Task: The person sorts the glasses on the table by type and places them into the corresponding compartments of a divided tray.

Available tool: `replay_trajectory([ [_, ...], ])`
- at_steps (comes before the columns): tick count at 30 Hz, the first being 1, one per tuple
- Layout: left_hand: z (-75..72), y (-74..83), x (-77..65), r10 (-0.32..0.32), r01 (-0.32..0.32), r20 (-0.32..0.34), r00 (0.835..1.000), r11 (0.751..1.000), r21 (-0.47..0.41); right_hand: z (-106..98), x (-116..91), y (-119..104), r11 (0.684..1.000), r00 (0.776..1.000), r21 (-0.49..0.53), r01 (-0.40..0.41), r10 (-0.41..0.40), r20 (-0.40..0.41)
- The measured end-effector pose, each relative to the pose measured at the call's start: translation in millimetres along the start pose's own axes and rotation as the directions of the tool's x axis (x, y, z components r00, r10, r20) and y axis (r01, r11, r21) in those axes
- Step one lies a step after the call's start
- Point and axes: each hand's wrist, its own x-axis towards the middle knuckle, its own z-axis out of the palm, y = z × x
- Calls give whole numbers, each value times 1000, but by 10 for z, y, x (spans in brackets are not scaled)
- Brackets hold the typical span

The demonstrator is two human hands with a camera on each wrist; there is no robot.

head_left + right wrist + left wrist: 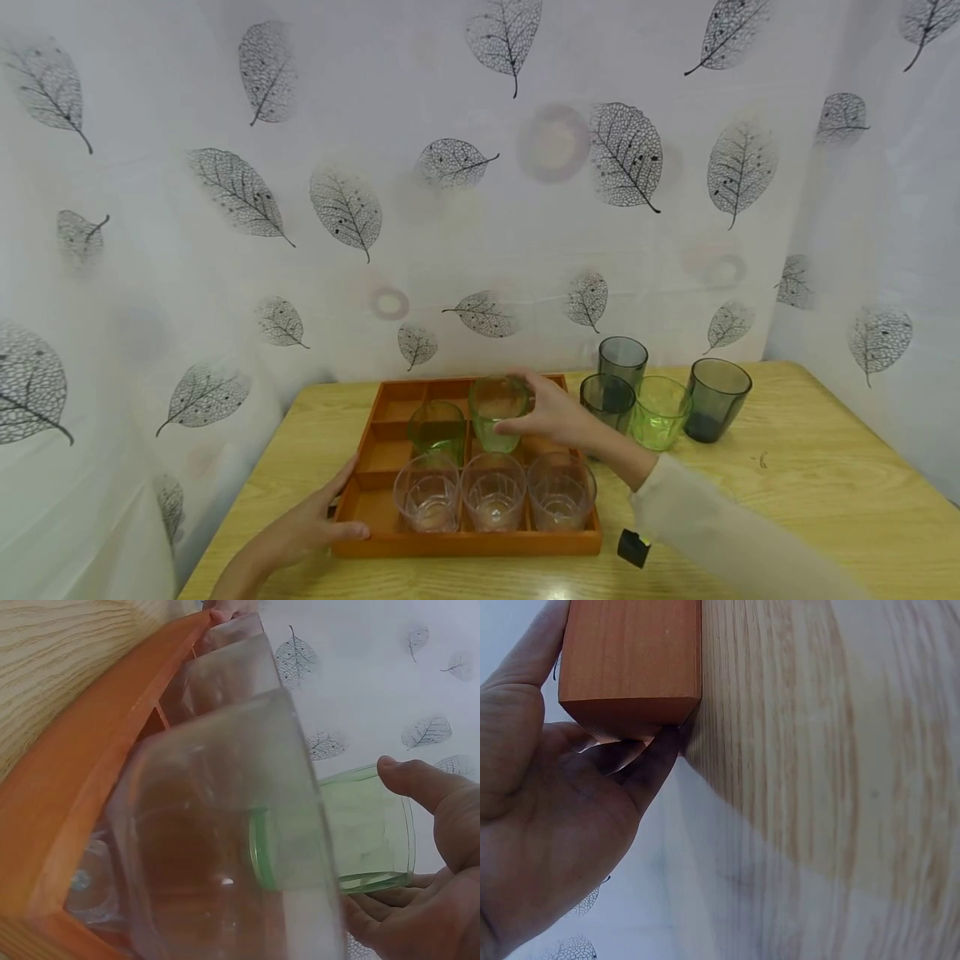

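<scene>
My right hand [558, 412] grips a light green glass [498, 404] by its side, above the back part of a wooden divided tray [465, 545]. In the right wrist view, the thumb and fingers hold opposite sides of that glass [367, 825]. My left hand [303, 529] grasps the tray's front left corner, its thumb at the front wall and its fingers along the side. Another green glass [437, 429] stands in the middle row, left of the held one. Three clear glasses, left [427, 496], middle [493, 496] and right [561, 496], line the front row.
Right of the tray stand several glasses: a grey one at the back [622, 357], a dark grey one [606, 398], a green one [662, 412] and a larger dark one [716, 400]. A leaf-patterned curtain [450, 242] hangs behind the wooden table [787, 492].
</scene>
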Motion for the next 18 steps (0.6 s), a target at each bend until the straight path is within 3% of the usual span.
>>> replay_trajectory([
  [18, 15, 5, -2, 6, -6, -19, 1000, 1000, 28, 183, 16, 110, 997, 997, 17, -79, 79, 24],
])
